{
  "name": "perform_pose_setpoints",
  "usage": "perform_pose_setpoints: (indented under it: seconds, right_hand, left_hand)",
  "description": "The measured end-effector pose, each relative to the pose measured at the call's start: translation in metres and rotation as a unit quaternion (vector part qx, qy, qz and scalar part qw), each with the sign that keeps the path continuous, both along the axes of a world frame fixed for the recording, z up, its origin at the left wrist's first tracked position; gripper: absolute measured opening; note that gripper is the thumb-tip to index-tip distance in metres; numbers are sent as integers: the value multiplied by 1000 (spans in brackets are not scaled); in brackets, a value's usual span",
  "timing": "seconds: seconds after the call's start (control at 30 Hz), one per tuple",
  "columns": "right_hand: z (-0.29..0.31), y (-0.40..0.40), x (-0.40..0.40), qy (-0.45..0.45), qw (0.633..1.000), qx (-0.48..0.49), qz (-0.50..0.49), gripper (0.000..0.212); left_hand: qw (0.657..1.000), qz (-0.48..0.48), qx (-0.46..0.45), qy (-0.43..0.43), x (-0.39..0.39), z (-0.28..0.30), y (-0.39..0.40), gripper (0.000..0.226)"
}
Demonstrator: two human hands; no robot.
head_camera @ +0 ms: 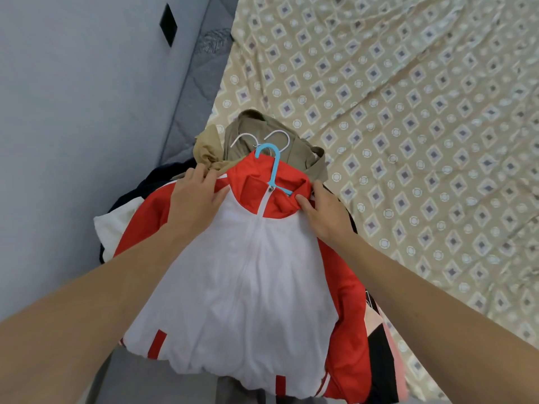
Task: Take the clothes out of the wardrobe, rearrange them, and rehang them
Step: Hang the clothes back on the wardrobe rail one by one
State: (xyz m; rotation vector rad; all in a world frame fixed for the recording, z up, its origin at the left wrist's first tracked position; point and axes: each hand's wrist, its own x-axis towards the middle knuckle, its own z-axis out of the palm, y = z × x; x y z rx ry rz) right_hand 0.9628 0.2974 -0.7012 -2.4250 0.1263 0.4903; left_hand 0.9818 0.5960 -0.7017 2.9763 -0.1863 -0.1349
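Observation:
A red and white zip jacket on a blue hanger lies on top of a pile of clothes at the bed's edge. My left hand lies on the jacket's left shoulder, with the fingers curled over its top edge. My right hand holds the right shoulder by the collar, the thumb pressing on the red collar. Under the jacket lie khaki garments with two white hanger hooks, plus dark and cream clothes at the left.
The bed with a beige diamond-patterned sheet fills the right and top. A grey wall with a black socket plate runs along the left, beside the mattress's grey quilted side. More pink and black clothing shows at the jacket's lower right.

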Motion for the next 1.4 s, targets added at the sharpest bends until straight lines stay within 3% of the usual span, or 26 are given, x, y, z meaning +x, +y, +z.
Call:
perform_pose_setpoints:
  seconds: [0.27,0.43,0.73,0.97,1.07,1.2,1.4]
  right_hand:
    - [25,-13,1,-21,999,26,-7,24]
    - [57,-14,-10,-55,994,71,-55,34]
    - [141,-32,-32,-97,980,124,-121,38]
    - [257,-43,-36,-112,975,148,-123,27]
    - [318,-52,-43,-126,971,186,-82,19]
    - [398,-61,-56,-174,975,136,-41,26]
    - [512,-75,-85,-240,968,61,-41,15]
  left_hand:
    - [999,-44,-8,4,-1,17,1,26]
    - [997,-6,-60,47,-5,48,-7,20]
    - [992,-17,-105,67,-17,136,-12,37]
    - [973,-10,-226,34,-30,241,-18,55]
    - [965,-20,-262,16,-28,290,-21,44]
    - [962,-70,-263,-4,-26,363,-28,13]
    - [937,-145,-313,-49,-21,472,-51,14]
